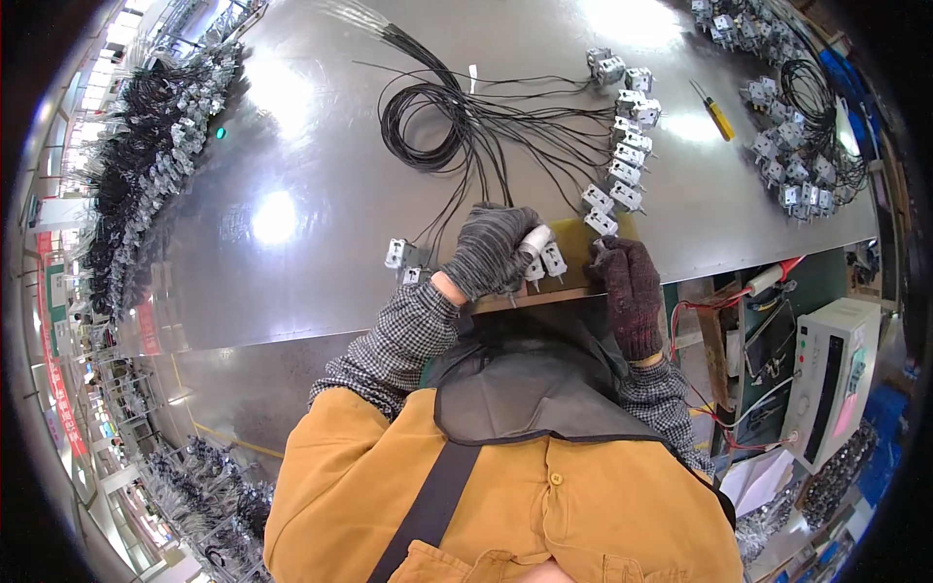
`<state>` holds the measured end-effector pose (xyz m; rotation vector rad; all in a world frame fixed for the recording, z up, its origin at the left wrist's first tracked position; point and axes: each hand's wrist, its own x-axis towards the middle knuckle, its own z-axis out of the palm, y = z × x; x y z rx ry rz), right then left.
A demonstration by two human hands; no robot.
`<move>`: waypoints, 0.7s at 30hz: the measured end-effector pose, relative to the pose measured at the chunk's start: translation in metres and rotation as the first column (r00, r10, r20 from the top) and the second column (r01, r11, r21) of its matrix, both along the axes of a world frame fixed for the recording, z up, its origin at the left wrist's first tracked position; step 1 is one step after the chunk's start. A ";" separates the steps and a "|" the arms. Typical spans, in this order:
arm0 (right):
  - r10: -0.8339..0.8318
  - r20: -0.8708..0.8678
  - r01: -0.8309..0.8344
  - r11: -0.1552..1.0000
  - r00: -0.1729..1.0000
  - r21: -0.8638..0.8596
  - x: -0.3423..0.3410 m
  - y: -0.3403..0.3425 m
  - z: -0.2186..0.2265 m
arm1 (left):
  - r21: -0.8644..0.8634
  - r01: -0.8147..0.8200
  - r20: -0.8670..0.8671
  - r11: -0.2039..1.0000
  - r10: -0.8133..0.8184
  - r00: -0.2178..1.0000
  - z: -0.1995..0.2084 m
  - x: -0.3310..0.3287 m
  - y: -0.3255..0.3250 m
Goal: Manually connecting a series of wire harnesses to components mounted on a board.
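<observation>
My left hand (494, 251), in a grey striped glove with white tape round one digit, is closed over small boxy silvery metal motors (553, 259) at the table's near edge. Its curled fingers partly hide them. My right hand (632, 296), in a dark maroon glove, has its fingertips pinched together just below another motor (602, 223); what lies between them is too small to make out. Thin black wires (428, 126) run from the motors to a loose coil on the table. Several more motors (627, 155) stand in a row to the right.
A yellow-handled screwdriver (719, 119) lies on the shiny metal table (321, 175). More wired motors are heaped at the right (797, 165) and far left (160, 175). Below the table at right sits a pale instrument box (826, 374) with red leads. A yellowish pad (573, 238) lies under my hands.
</observation>
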<state>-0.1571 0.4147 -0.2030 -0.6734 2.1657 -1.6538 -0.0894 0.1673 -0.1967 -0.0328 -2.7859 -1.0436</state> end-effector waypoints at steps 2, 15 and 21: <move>0.031 -0.312 0.032 0.980 0.949 0.195 0.004 0.002 0.003 | 0.012 -0.003 0.039 1.000 0.003 0.999 -0.002 -0.001 0.003; 0.087 -0.164 -0.066 0.989 0.983 0.130 0.035 -0.002 0.009 | -0.238 0.022 0.109 0.971 0.004 0.994 0.016 -0.002 0.018; 0.069 -0.280 -0.027 0.989 0.957 0.148 0.036 -0.009 0.015 | -0.073 0.106 0.142 0.992 -0.095 0.985 0.017 -0.009 0.007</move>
